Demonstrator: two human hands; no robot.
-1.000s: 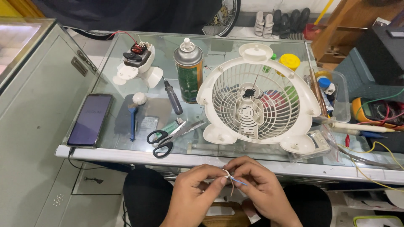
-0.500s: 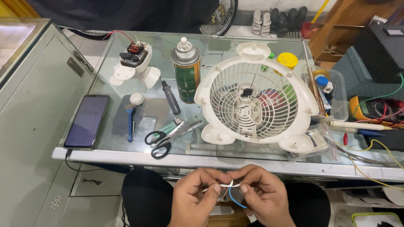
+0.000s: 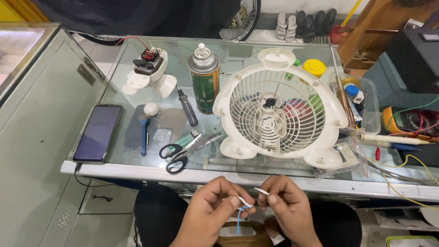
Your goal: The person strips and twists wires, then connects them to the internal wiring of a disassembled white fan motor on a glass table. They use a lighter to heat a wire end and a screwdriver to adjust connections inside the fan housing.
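Observation:
My left hand (image 3: 211,208) and my right hand (image 3: 284,206) meet just below the front edge of the glass table (image 3: 137,167). Between their fingertips they pinch thin wires: a white wire (image 3: 246,201) in the left fingers, a short white end (image 3: 261,190) in the right. A blue wire (image 3: 238,218) hangs down from the pinch. On the table right above the hands stands a white fan grille housing (image 3: 280,110), its back facing me, with a small dark part at its hub.
Black-handled scissors (image 3: 185,148), a screwdriver (image 3: 187,107), a green spray can (image 3: 204,81), a white motor part with red coil (image 3: 148,71), a phone (image 3: 97,132), a yellow lid (image 3: 313,67), a soldering iron (image 3: 393,138) and a grey cabinet (image 3: 32,137) at left.
The blue wire loop seen half a second ago now hangs straight down. My fingers have shifted along the white wires, with the two ends slightly apart. The view has tilted down a little.

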